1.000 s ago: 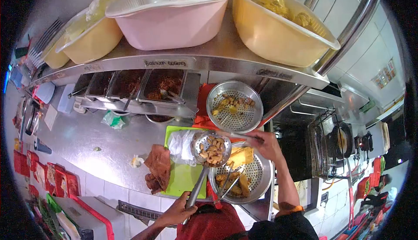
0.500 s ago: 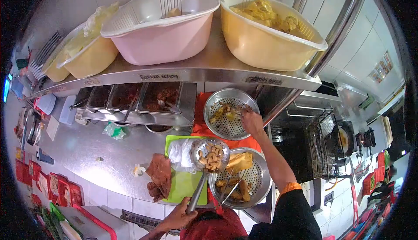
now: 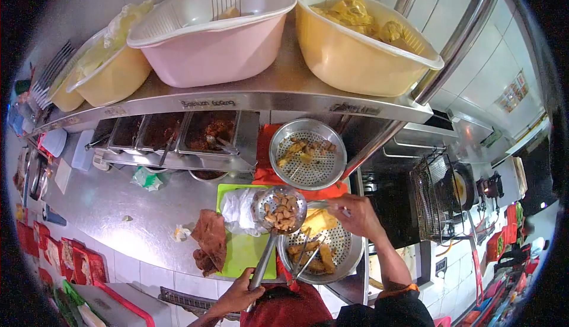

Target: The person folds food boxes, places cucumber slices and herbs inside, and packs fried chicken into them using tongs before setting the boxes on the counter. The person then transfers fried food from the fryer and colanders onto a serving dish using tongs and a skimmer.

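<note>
My left hand is closed around the long handle of a metal skimmer, which holds brown fried pieces above a green cutting board. My right hand grips a slim metal utensil that reaches toward the skimmer's right rim; its far end is hard to make out. Below that hand is a perforated metal colander with fried food, a yellow block and metal tongs. A second colander, farther back, has some fried pieces inside.
White plastic lies on the board, with a brown flat piece beside it. Metal trays of dark red food stand behind. Plastic tubs line the overhead shelf. Wire fryer baskets are at the right.
My right hand has come from the back colander toward me, beside the skimmer, and the utensil in it now shows. My left hand still holds the skimmer. The view has shifted slightly.
</note>
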`<move>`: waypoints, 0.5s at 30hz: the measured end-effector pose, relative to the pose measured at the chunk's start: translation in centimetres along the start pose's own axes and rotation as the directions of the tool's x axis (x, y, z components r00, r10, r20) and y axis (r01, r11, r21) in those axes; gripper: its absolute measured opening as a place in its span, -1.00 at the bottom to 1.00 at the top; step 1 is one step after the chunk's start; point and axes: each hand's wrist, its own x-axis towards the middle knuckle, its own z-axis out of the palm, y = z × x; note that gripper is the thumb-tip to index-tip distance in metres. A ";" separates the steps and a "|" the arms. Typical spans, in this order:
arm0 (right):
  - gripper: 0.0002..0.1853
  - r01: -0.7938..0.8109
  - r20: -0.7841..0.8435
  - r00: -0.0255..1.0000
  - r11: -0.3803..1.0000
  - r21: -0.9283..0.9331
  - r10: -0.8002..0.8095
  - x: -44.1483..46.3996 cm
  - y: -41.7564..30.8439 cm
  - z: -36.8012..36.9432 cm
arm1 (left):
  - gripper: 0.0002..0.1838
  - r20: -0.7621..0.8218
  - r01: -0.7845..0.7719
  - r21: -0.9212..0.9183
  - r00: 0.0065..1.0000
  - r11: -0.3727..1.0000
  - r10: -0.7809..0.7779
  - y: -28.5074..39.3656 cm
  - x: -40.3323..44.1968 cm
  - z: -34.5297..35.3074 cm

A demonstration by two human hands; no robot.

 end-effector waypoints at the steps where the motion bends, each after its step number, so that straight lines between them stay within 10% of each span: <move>1: -0.72 -0.015 0.002 1.000 0.996 0.093 0.014 -0.6 -0.1 0.1 | -0.47 -0.007 -0.024 -0.024 1.000 0.999 0.024 -0.2 0.0 0.0; 15: -0.75 -0.365 -0.475 0.835 0.926 -0.096 0.279 9.1 12.1 8.4 | -0.44 0.028 0.134 -0.118 0.991 0.984 -0.132 0.1 -0.2 0.1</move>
